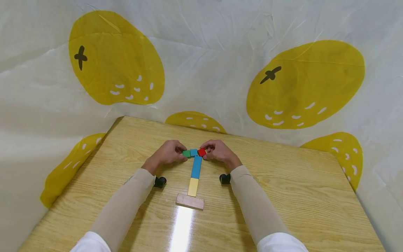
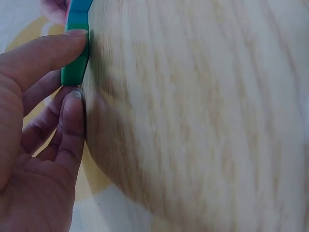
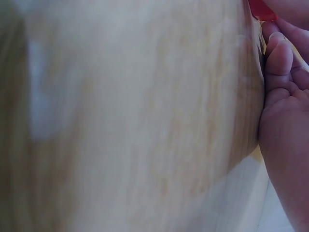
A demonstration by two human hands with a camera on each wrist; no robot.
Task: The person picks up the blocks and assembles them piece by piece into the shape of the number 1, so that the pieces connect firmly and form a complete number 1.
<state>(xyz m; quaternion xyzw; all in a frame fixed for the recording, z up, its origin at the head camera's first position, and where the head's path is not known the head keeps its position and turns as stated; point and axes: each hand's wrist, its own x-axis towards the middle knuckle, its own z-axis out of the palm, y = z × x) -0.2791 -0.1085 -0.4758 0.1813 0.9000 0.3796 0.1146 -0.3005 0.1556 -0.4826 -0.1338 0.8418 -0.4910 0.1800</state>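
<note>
My left hand (image 1: 170, 152) pinches a green block (image 1: 186, 153) between thumb and fingers; the left wrist view shows the thumb on the near side of this green block (image 2: 74, 71). Beside it sits a small blue block (image 1: 193, 152). At the other end of the row, my right hand (image 1: 218, 152) pinches a red block (image 1: 202, 152), only a corner of which shows in the right wrist view. A sliver of yellow peeks out by the right fingers. Below the row, a long blue block (image 1: 196, 167) runs toward a yellow block (image 1: 193, 187).
A plain wooden block (image 1: 190, 201) lies crosswise at the yellow block's near end. All rest on a wood-grain table (image 1: 283, 196). Behind hangs a white cloth (image 1: 204, 70) with large yellow fruit prints. Black round pieces (image 1: 160, 182) show at both wrists.
</note>
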